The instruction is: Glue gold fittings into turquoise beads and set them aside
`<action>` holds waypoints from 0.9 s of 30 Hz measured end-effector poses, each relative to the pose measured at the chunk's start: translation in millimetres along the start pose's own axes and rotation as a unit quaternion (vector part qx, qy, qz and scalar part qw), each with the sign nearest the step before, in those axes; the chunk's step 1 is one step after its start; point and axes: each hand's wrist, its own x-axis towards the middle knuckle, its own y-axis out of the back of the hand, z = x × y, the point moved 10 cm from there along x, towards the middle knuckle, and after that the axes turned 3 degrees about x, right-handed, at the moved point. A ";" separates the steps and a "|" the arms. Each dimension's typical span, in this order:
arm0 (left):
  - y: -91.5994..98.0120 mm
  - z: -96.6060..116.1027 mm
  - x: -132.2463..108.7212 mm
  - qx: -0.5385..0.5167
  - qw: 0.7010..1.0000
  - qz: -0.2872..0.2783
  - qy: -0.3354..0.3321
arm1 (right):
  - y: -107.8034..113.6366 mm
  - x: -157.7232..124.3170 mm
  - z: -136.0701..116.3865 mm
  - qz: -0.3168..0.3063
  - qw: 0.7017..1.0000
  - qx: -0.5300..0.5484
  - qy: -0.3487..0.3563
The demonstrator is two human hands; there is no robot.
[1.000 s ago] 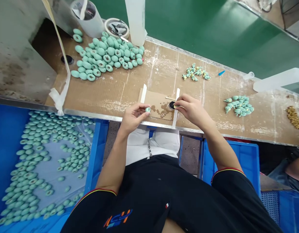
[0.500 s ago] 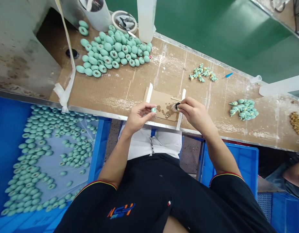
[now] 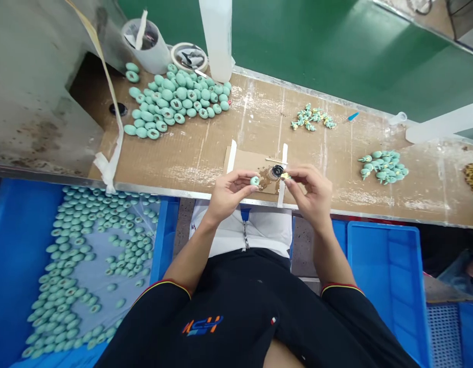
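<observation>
My left hand [image 3: 231, 193] pinches a small teal egg-shaped piece [image 3: 254, 181] between thumb and fingers, a hole in its side. Between the fingertips of my right hand [image 3: 312, 193] is a small yellow-and-teal figure [image 3: 285, 176], partly covered by the fingers. The two pieces are a short distance apart. Just beyond them a small round container with a black inside [image 3: 276, 171] stands on a wet-stained cardboard pad [image 3: 243, 161]. A thin stick [image 3: 275, 161] lies behind the container. White tape strips [image 3: 232, 156] run down the pad's sides.
Many teal egg pieces [image 3: 181, 93] are heaped at the back left; more fill a blue bin [image 3: 165, 240] below. Small yellow-teal figures [image 3: 311, 117] and teal figures [image 3: 385, 167] lie to the right. A white bottle [image 3: 217, 41] and a cup [image 3: 154, 53] stand at the back.
My right hand has drawn back from the container, bringing the small figure nearer me. My left hand has moved right with the egg piece, closing the gap. The view has shifted slightly.
</observation>
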 end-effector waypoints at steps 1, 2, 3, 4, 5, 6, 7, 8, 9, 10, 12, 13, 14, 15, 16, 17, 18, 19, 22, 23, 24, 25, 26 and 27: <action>-6.3 1.6 -0.5 -0.010 1.000 -0.009 0.000 | -3.3 -6.2 -0.4 0.009 0.999 0.042 -0.014; -12.2 3.3 -1.2 -0.018 1.000 -0.019 0.000 | -8.0 -12.3 0.4 0.012 0.996 0.082 -0.033; -17.3 5.2 -2.2 -0.026 0.999 -0.028 -0.003 | -13.1 -18.0 1.6 0.011 0.992 0.115 -0.053; -21.6 7.6 -3.3 -0.033 0.999 -0.035 -0.009 | -17.4 -23.0 2.7 0.010 0.987 0.143 -0.071; -24.9 10.2 -4.5 -0.040 0.998 -0.040 -0.017 | -20.2 -27.1 3.3 0.013 0.983 0.163 -0.085; -27.4 12.5 -5.6 -0.046 0.998 -0.043 -0.025 | -21.3 -30.1 3.1 0.018 0.980 0.176 -0.092; -29.3 14.5 -6.6 -0.051 0.997 -0.044 -0.031 | -21.2 -32.2 2.3 0.025 0.978 0.182 -0.095; -30.7 15.9 -7.4 -0.052 0.997 -0.044 -0.037 | -20.6 -33.7 1.4 0.031 0.978 0.184 -0.097; -31.6 16.9 -8.1 -0.050 0.997 -0.042 -0.040 | -20.1 -34.7 0.6 0.034 0.978 0.181 -0.098; -32.3 17.5 -8.7 -0.045 0.997 -0.039 -0.041 | -19.8 -35.6 0.1 0.035 0.978 0.176 -0.101; -33.7 18.8 -9.5 -0.032 0.998 -0.034 -0.045 | -19.4 -37.2 -0.3 0.037 0.979 0.167 -0.108; -34.3 20.0 -9.9 -0.027 0.998 -0.033 -0.049 | -18.9 -38.2 -0.4 0.039 0.980 0.164 -0.110; -35.0 21.6 -10.3 -0.021 0.998 -0.034 -0.055 | -18.2 -39.1 -0.7 0.043 0.980 0.160 -0.110; -35.6 23.8 -10.7 -0.017 0.997 -0.035 -0.064 | -17.4 -40.0 -1.2 0.047 0.981 0.157 -0.109; -36.1 26.3 -11.1 -0.013 0.996 -0.037 -0.075 | -16.3 -40.6 -2.1 0.051 0.981 0.153 -0.105; -36.2 29.1 -11.7 -0.008 0.995 -0.039 -0.088 | -15.0 -41.1 -3.6 0.055 0.982 0.149 -0.099; -36.2 32.0 -12.3 -0.002 0.994 -0.042 -0.102 | -13.7 -41.2 -5.4 0.058 0.984 0.143 -0.091; -36.1 34.8 -13.0 0.008 0.992 -0.045 -0.116 | -12.6 -41.3 -7.1 0.057 0.986 0.136 -0.084; -35.1 42.3 -15.5 0.055 0.985 -0.055 -0.153 | -11.6 -41.5 -9.2 0.042 0.991 0.106 -0.075; -34.7 44.3 -16.6 0.073 0.982 -0.059 -0.162 | -12.1 -42.1 -8.7 0.035 0.992 0.100 -0.075; -34.4 46.3 -17.8 0.087 0.980 -0.062 -0.168 | -12.8 -43.2 -7.6 0.030 0.991 0.100 -0.078; -34.1 47.9 -19.1 0.097 0.978 -0.066 -0.171 | -13.7 -44.7 -6.1 0.027 0.991 0.106 -0.080; -33.9 49.1 -20.6 0.102 0.978 -0.070 -0.169 | -14.6 -46.8 -4.4 0.028 0.989 0.118 -0.084; -33.7 49.5 -22.0 0.102 0.979 -0.072 -0.162 | -15.5 -49.4 -2.5 0.032 0.987 0.131 -0.088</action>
